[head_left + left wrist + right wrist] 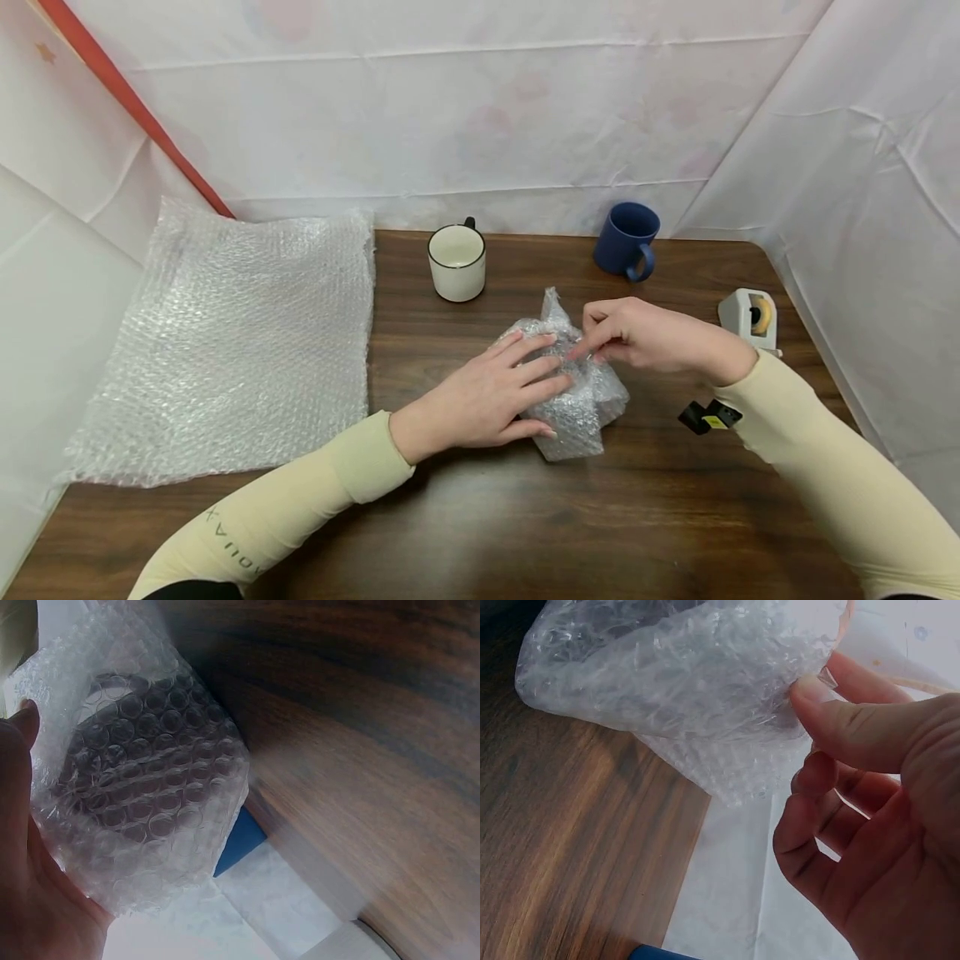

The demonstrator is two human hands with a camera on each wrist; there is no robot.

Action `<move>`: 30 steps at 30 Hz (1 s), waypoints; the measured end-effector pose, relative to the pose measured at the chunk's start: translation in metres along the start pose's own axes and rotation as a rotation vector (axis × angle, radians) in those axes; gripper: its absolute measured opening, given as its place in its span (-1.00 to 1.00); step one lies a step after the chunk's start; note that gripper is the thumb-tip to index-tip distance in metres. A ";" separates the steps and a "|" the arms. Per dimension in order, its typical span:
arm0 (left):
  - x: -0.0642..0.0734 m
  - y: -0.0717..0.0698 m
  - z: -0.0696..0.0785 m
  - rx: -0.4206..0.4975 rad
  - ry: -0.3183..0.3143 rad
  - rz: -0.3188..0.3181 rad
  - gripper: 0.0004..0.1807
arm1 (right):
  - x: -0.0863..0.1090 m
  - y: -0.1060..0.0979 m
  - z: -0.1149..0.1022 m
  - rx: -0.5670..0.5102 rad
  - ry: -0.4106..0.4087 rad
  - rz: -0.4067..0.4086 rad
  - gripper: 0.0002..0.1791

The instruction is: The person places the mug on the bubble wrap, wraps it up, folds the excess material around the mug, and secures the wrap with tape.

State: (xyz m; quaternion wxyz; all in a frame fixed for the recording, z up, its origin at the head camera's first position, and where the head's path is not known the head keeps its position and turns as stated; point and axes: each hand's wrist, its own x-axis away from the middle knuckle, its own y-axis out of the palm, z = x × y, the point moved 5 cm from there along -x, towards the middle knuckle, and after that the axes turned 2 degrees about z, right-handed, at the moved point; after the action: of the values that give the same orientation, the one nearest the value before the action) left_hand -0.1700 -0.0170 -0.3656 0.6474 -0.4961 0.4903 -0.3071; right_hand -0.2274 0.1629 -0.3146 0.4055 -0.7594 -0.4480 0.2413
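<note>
A bundle of crumpled bubble wrap [572, 421] lies on the dark wood table, in front of the mugs. My left hand [491, 396] rests on its top and left side with fingers spread and straight. At the upper right of the bundle, my right hand [645, 333] pinches a bit of the wrap's edge between thumb and forefinger; a small glossy clear piece [826, 677] shows at the fingertips in the right wrist view. Through the bubbles [165, 765] in the left wrist view a darker area shows, but what the bundle holds is hidden.
A large bubble wrap sheet [247, 350] lies flat at left. Behind the bundle stand a white mug [457, 271] with a dark rim and a blue mug [626, 237]. A tape dispenser [746, 317] stands at the right edge. White cloth [480, 117] hangs around the table.
</note>
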 end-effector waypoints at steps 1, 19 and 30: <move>0.000 0.000 0.000 -0.001 -0.001 0.000 -0.32 | 0.000 0.001 0.000 0.006 0.008 -0.009 -0.61; -0.001 0.001 0.000 0.001 -0.002 -0.003 -0.32 | 0.005 -0.006 0.001 -0.074 0.225 0.086 -0.65; -0.001 0.000 0.000 0.003 -0.013 -0.005 -0.32 | -0.001 0.010 -0.004 -0.227 0.370 0.212 -0.67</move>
State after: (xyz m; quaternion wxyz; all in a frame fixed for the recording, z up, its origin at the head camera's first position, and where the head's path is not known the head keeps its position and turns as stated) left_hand -0.1701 -0.0160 -0.3649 0.6505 -0.4984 0.4845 -0.3061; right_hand -0.2199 0.1574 -0.3205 0.3652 -0.8741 -0.3081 0.0875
